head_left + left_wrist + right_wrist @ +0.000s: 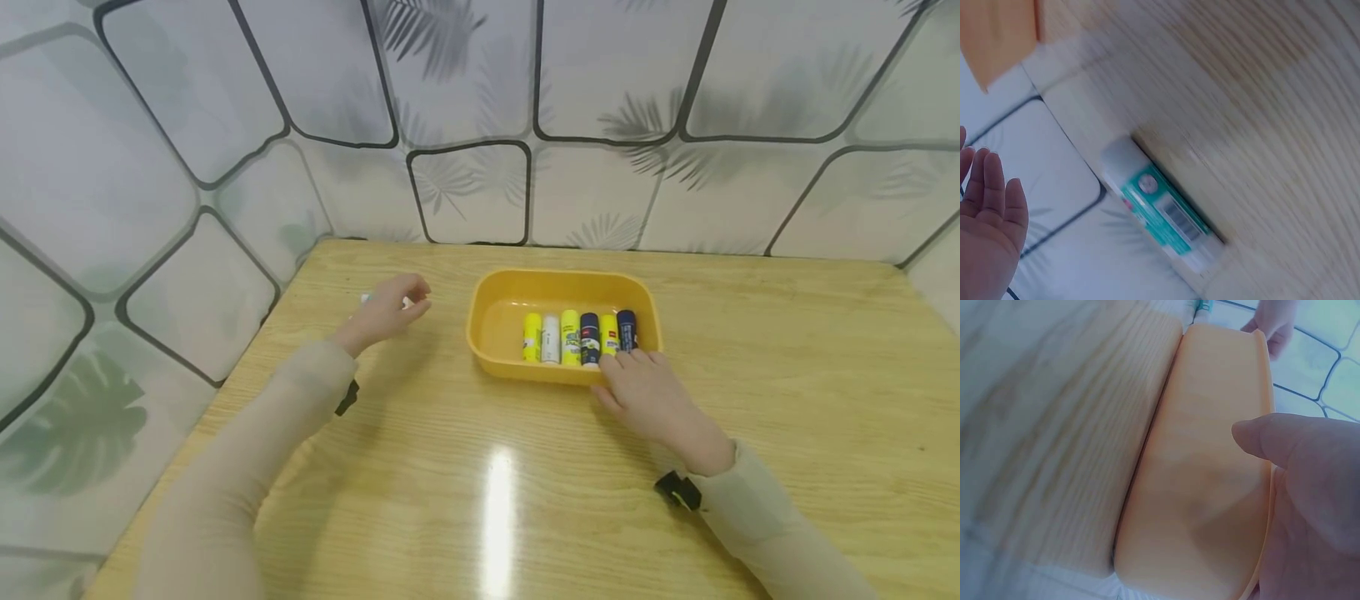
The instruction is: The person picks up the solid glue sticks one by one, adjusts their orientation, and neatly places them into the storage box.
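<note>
My left hand (386, 310) hovers over the table left of the yellow basket (501, 367), its fingers loosely bent around nothing. Close to it lies a white and green glue stick (1163, 209) on the wood, mostly covered by the hand in the head view. With my right hand (651, 398) I hold the basket's near right rim. The thumb presses the outer wall in the right wrist view, while the fingers reach over the rim. Inside the basket stands a row of several glue sticks, among them a yellow one (532, 337), a white one (551, 340) and a dark blue one (589, 342).
A pale wooden table (420, 467) carries everything, with a bright light reflection near its front. Patterned wall covering (472, 196) rises along the back and left edges. Black straps (678, 492) sit at the sleeve cuffs.
</note>
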A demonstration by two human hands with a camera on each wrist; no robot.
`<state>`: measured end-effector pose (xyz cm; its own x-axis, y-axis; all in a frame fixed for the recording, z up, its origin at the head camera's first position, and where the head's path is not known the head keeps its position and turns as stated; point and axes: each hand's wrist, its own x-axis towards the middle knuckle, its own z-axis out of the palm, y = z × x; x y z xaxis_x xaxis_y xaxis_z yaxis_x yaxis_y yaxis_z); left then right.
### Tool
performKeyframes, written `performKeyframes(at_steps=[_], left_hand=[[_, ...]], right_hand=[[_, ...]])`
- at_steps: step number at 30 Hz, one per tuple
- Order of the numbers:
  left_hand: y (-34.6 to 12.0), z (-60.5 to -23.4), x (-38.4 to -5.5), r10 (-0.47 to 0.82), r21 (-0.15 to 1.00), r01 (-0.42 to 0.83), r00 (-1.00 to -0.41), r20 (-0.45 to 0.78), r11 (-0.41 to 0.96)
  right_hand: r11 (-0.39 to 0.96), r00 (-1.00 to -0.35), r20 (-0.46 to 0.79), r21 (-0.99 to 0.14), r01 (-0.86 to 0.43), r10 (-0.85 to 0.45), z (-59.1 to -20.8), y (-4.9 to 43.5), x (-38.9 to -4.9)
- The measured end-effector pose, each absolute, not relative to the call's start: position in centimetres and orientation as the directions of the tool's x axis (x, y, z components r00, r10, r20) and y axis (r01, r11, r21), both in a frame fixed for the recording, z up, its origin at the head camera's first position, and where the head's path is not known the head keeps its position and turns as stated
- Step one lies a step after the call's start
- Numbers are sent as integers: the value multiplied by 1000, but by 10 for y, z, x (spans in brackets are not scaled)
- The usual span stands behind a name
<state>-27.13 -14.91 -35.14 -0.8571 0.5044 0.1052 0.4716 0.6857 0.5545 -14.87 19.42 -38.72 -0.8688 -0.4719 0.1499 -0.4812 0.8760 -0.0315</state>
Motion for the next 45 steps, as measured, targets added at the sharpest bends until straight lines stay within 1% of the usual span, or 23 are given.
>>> performKeyframes(at_steps=[5, 10, 13, 17, 25, 33, 45], left_hand=[[-167, -356, -278, 495, 472, 479, -863, 101, 740], [-176, -357, -279, 521, 395, 508, -849, 84, 765], [-182, -359, -280, 533, 345, 517, -845, 55, 784], [-190, -364, -282, 514, 293, 494, -858, 13, 818], [-204, -368, -284, 473, 233, 451, -880, -46, 862], [-209, -373, -286, 483, 149, 470, -873, -64, 870], [-208, -381, -288, 498, 119, 489, -866, -57, 864]], right_hand=[[874, -866, 152, -30, -485, -476, -387, 194, -148], [875, -867, 152, -28, -483, -474, -387, 195, -148], [875, -868, 153, -31, -483, -473, -387, 195, -148], [876, -868, 151, -30, -482, -473, -387, 195, -148], [877, -871, 137, -30, -480, -472, -386, 194, -148], [880, -874, 128, -26, -475, -468, -384, 194, -147], [879, -875, 124, -36, -475, -468, -385, 195, -148]])
